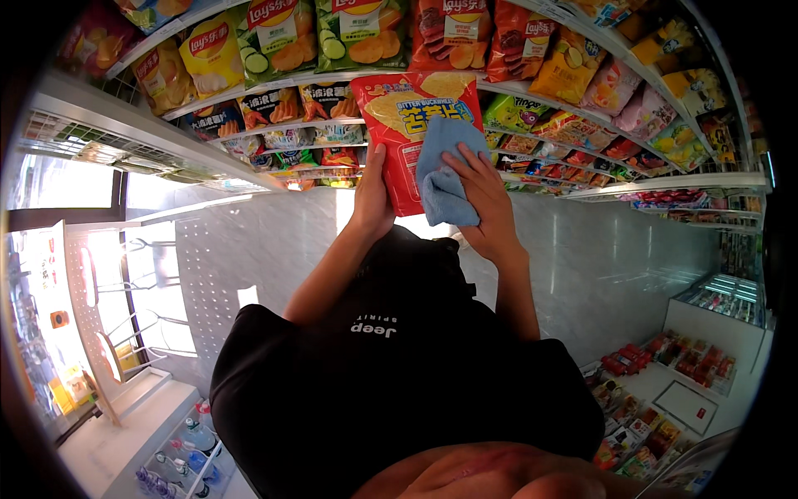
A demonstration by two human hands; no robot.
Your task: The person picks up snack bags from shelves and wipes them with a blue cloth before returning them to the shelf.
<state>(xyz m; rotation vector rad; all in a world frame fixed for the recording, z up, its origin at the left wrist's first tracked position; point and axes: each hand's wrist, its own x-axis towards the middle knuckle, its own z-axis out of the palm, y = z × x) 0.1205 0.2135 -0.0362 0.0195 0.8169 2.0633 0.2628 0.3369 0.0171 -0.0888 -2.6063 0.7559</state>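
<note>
A red snack bag (391,158) with a yellow picture panel stands upright in front of me, before the shelves. Along its left edge my left hand (374,200) is closed, fingers behind the bag and thumb at the side. My right hand (485,200) presses a folded blue cloth (440,166) against the right part of the bag's front. Its fingers lie over the cloth, which hides much of the bag's lower right.
Shelves ahead carry rows of snack bags, among them green bags (362,33) and orange bags (567,66). Grey tiled floor (249,241) lies below. Bottled drinks (195,437) stand at lower left, and a white counter (686,403) with packaged goods at lower right.
</note>
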